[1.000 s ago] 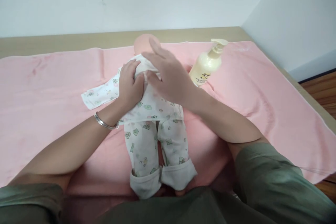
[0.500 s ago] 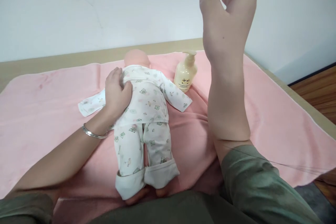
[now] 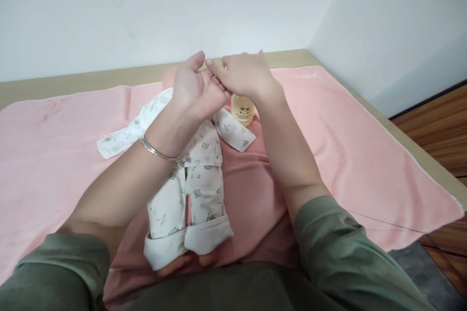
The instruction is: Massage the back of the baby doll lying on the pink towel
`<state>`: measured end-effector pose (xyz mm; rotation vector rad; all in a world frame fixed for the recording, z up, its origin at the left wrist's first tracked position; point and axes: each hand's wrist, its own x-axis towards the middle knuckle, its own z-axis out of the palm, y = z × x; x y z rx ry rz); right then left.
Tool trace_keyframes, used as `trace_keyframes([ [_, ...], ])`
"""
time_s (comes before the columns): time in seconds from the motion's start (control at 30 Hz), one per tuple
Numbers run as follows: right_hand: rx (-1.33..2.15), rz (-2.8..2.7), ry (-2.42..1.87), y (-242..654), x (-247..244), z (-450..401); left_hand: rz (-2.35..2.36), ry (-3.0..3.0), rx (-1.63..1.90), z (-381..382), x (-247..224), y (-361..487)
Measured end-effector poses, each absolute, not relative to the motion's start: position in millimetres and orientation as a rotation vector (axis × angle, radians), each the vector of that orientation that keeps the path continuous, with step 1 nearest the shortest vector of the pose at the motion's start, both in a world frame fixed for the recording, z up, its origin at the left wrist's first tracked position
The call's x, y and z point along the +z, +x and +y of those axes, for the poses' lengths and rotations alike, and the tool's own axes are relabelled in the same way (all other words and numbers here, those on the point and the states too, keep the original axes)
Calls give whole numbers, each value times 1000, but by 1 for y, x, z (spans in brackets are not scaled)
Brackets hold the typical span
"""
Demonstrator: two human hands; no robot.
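Left hand (image 3: pixel 199 90): palm up, fingers extended, seemingly empty.
Right hand (image 3: pixel 246 75): palm down, fingers' hold unclear.
White print-clothed doll (image 3: pixel 206 148): underneath; step seems hand-to-hand; next move calls for aligning both.

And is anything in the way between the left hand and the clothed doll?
Nothing visible: the left hand, palm up, overlaps the clothed doll in this view. The right hand is beside it, not in between.

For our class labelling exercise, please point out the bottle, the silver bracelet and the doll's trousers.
Bottle (image 3: pixel 242 111): head view, printed front of the body.
Silver bracelet (image 3: pixel 156 153): head view, outer face of the band.
Doll's trousers (image 3: pixel 206 197): head view, leg on the picture's right.
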<state>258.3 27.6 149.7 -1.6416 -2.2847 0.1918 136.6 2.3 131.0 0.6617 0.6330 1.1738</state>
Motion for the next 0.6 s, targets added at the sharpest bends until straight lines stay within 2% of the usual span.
trace_keyframes([
  [0.17, 195, -2250, -1759, 255, 144, 39, 565, 398, 1150, 5, 128, 140],
  [0.37, 137, -2282, -1799, 258, 145, 53, 629, 334, 1052, -33, 122, 102],
  [0.6, 428, -2141, -1947, 256, 157, 52, 676, 258, 1117, -65, 151, 42],
])
